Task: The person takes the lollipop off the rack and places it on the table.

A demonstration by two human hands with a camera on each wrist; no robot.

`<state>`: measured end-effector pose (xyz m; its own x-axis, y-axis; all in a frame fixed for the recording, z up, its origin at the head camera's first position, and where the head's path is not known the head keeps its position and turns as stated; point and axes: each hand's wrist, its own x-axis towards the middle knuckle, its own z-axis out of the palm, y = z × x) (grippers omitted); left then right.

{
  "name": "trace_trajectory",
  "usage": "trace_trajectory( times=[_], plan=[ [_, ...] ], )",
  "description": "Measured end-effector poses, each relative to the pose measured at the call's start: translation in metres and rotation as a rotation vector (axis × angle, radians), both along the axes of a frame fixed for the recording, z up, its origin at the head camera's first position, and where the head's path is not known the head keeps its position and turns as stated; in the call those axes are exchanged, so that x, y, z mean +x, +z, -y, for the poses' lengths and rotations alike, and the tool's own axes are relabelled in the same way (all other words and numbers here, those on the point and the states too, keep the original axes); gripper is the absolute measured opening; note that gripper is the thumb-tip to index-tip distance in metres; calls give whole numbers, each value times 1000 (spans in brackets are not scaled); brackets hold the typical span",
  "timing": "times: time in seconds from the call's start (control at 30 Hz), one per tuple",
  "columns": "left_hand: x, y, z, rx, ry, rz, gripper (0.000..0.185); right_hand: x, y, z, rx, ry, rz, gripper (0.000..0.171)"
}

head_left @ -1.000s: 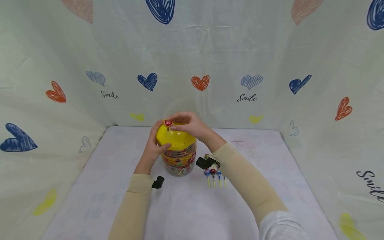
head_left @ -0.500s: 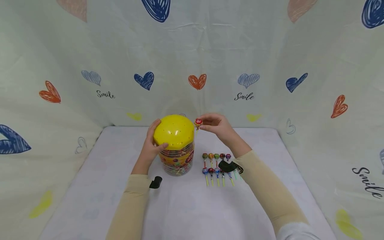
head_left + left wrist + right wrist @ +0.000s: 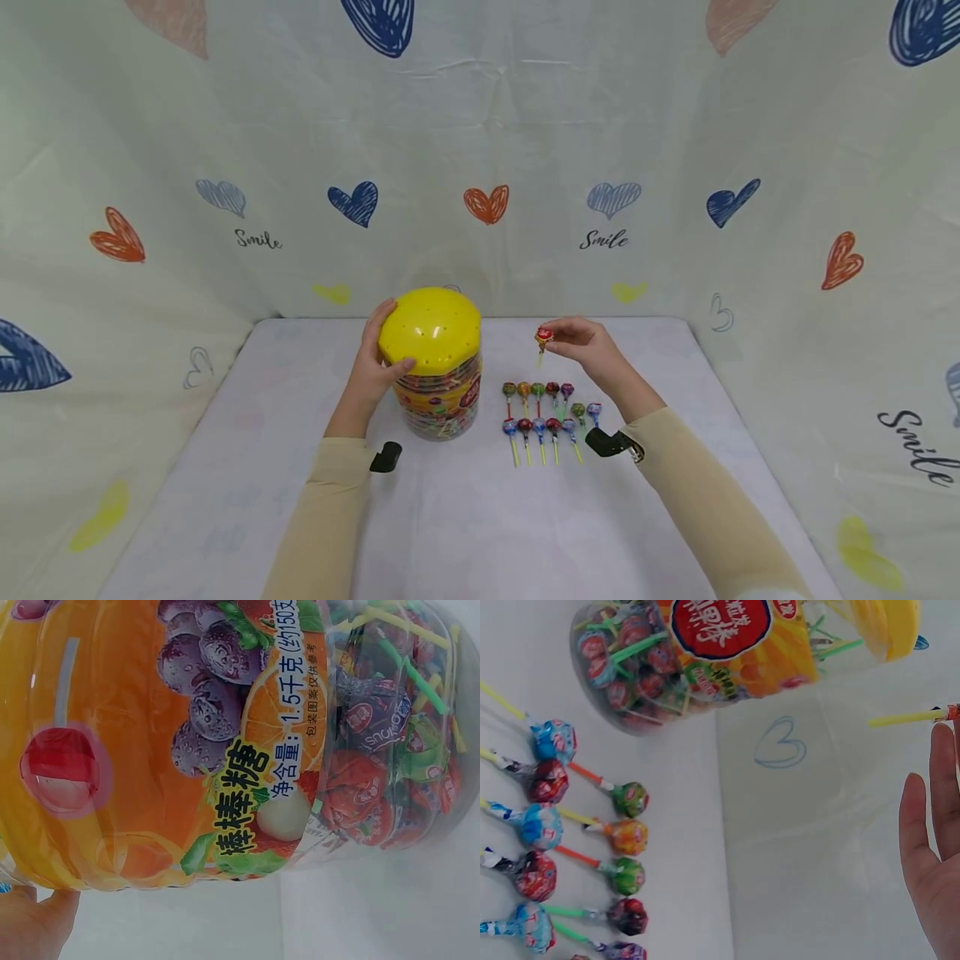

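A clear lollipop jar [image 3: 441, 400] with a yellow holed lid [image 3: 431, 330] stands on the table; its fruit label [image 3: 187, 742] fills the left wrist view. My left hand [image 3: 375, 358] grips the lid's left side, thumb on its front. My right hand [image 3: 583, 342] pinches a red-wrapped lollipop [image 3: 543, 337] in the air to the right of the jar, above the rows of lollipops [image 3: 547, 412] lying on the table. In the right wrist view only that lollipop's yellow stick [image 3: 907, 717] shows, past my fingers [image 3: 930, 825].
The table has a white cloth [image 3: 465, 517] and is walled on three sides by a heart-printed sheet [image 3: 487, 167]. The laid-out lollipops [image 3: 577, 847] lie in two rows just right of the jar [image 3: 705, 652].
My right hand lifted the red lollipop off the lid and carried it right and down, over the rows. The left hand has stayed on the lid.
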<state>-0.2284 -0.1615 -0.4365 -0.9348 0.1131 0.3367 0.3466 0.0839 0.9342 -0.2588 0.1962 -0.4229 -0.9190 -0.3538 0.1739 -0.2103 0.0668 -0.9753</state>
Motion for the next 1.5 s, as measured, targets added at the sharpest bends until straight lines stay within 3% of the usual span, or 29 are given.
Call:
trace_trajectory(
  times=[0.23, 0.9, 1.27, 1.5],
  plan=[
    [18, 23, -7, 2, -13, -7, 82, 8, -23, -20, 47, -36, 14, 31],
    [21, 28, -10, -3, -2, 15, 79, 24, -95, -89, 165, -162, 158, 45],
    [21, 28, -10, -5, -1, 7, 79, 26, -113, -113, 381, -202, 194, 38],
    [21, 27, -10, -4, -3, 1, 79, 21, -123, -127, 428, -157, 229, 35]
  ],
)
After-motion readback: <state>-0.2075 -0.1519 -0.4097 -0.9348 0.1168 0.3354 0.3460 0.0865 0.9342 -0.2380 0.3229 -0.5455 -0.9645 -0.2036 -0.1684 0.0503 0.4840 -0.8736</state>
